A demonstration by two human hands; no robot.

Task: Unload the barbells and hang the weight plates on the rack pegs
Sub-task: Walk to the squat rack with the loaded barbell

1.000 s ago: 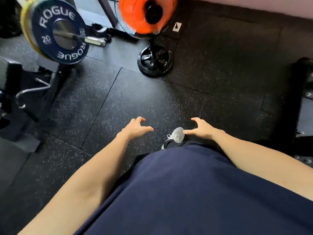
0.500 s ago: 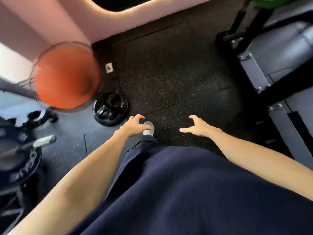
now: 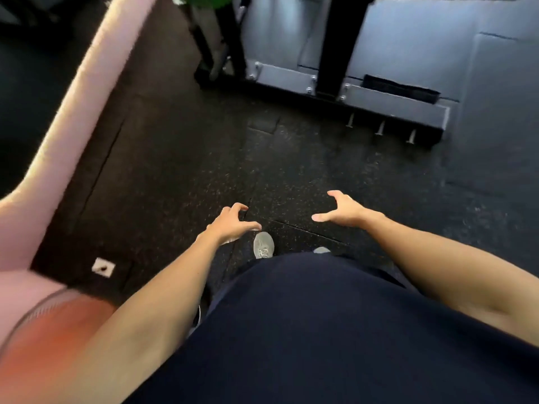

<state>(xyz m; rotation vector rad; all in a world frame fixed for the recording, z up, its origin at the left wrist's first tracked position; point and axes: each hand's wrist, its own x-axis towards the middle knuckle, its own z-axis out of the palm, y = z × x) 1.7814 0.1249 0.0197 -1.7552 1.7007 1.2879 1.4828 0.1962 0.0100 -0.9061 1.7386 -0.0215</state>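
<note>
Orange blur: a round orange fan head (image 3: 55, 325) with a wire guard fills the lower left corner, smeared and out of focus.
Pink wall: a pale pink wall base (image 3: 67, 118) runs diagonally from the top centre-left down to the left edge.
White tag: a small white square (image 3: 103, 267) lies on the floor near the wall corner, just above the orange blur.
Floor: black speckled rubber floor (image 3: 180, 158) with visible tile seams covers the middle of the view.
Green plate: a bit of a green weight plate (image 3: 204, 0) shows at the top edge, cut off by the frame and blurred; how it is supported cannot be told.
Left hand: the left hand (image 3: 227, 224) is stretched out in front over the floor, fingers spread and curled, holding nothing.
Shoe: a grey shoe (image 3: 264, 244) rests on the floor just below the left hand.
Navy garment: a dark navy garment (image 3: 335, 330) fills the bottom centre, between the two bare forearms.
Right hand: the right hand (image 3: 342, 211) is held out beside the left, well apart from it, fingers splayed and empty.
Rack base: the grey steel rack base (image 3: 390, 102) with a black upright, bolts and short pegs along its front edge sits upper right, well ahead of both hands.
</note>
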